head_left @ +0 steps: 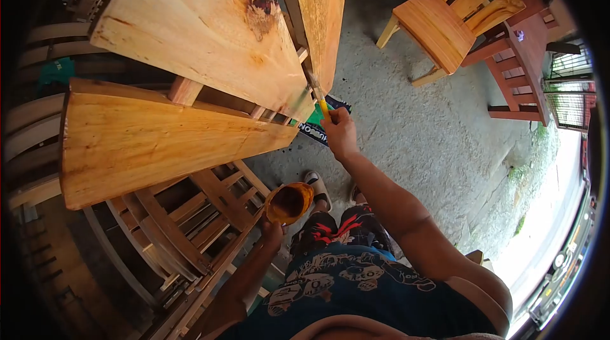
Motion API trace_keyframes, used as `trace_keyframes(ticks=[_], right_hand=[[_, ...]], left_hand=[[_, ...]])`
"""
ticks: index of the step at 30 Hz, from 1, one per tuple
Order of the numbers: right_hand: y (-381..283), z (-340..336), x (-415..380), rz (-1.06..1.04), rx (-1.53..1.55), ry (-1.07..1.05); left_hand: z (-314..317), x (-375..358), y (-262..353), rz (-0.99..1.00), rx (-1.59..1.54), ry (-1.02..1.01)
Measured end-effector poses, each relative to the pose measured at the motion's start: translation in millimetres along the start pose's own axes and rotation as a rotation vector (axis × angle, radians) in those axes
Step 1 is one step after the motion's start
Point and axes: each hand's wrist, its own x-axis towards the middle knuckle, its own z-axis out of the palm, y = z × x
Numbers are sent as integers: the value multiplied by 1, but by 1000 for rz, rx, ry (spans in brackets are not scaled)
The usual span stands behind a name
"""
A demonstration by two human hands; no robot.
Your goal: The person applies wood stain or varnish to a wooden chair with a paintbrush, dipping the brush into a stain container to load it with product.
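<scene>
Left hand (273, 231) holds cup (289, 202); right hand (340, 133) grips brush (318, 95).

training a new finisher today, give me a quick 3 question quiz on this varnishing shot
1. True or false: the right hand holds a brush against the edge of a wooden plank.
2. What does the left hand hold? A) a hammer B) an orange cup C) a rag
3. What finished piece stands on the concrete floor at upper right?

Key: 1 true; 2 B; 3 a wooden chair.
</scene>
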Motion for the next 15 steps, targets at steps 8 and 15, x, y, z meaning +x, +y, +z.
trace_keyframes(ticks=[8, 15], right_hand=[[-92, -5, -30, 113, 286, -20], [-56, -2, -12, 191, 62, -23]], left_hand=[[-17, -8, 21, -111, 120, 21], [-29, -16, 28, -83, -83, -28]])
